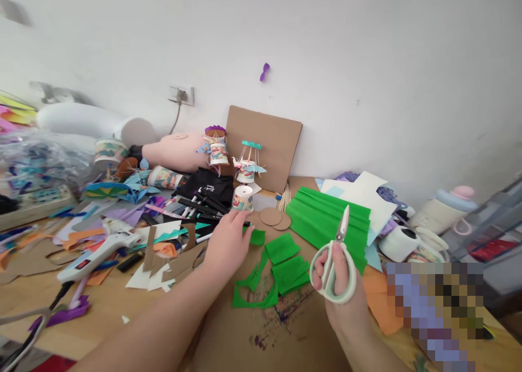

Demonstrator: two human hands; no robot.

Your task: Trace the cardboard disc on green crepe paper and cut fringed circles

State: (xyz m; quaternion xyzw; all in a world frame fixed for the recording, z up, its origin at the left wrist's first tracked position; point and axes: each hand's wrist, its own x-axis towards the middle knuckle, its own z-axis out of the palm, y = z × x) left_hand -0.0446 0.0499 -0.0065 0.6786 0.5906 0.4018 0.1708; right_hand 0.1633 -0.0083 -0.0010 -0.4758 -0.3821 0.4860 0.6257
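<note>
My right hand (340,296) grips a pair of pale green-handled scissors (334,260), blades closed and pointing up and away. My left hand (228,240) reaches forward over the table and pinches a small green paper piece (258,236) beside two cardboard discs (275,218). Between the hands lie several cut green paper scraps (281,268). A larger pleated green paper sheet (326,219) lies just behind the scissors.
A white glue gun (98,252) lies at the left among paper and cardboard scraps. Black pens (199,206), decorated paper cups (242,197) and a cardboard sheet (265,143) stand behind. White paper (367,195) and a pink-lidded bottle (448,206) sit at the right.
</note>
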